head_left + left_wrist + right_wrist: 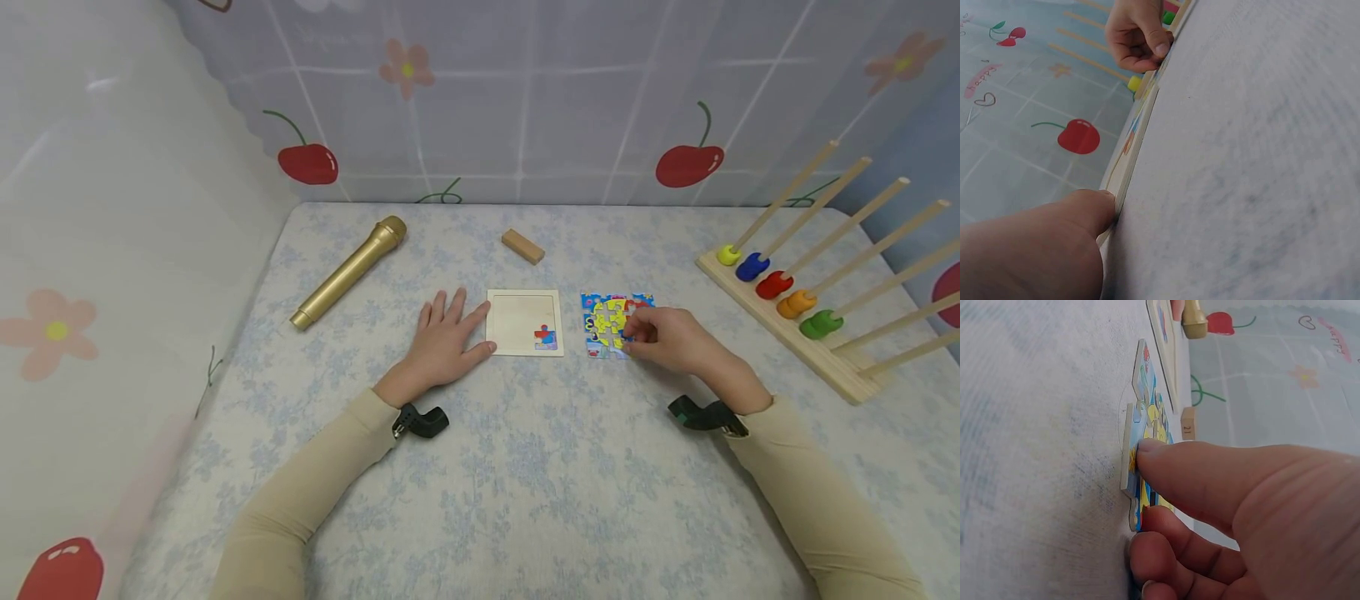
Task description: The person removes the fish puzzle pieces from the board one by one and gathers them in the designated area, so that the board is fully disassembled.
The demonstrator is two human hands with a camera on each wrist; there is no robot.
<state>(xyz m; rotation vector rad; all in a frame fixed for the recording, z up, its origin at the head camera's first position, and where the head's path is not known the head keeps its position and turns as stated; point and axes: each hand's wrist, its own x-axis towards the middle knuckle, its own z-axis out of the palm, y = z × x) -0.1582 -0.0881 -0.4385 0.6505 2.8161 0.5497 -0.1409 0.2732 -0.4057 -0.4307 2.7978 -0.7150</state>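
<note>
My left hand (442, 340) lies with fingers spread on the tabletop, its thumb and forefinger at the left edge of a square wooden puzzle tray (513, 321). In the tray's lower right corner sits a red and blue puzzle piece (545, 337). To the right of the tray, several jigsaw pieces (600, 321) with a colourful yellow and blue picture lie together on the cloth. At their right side my right hand (667, 337) has its fingers curled, pinching a puzzle piece (1136, 515) between thumb and fingers. The right fingers hide part of these pieces in the head view.
A gold toy microphone (348, 275) lies at the back left. Behind the tray is a small wooden block (522, 246). On the right stands a wooden peg rack (795, 321) with coloured rings and tall slanting pegs. A printed curtain (480, 125) hangs at the table's back edge.
</note>
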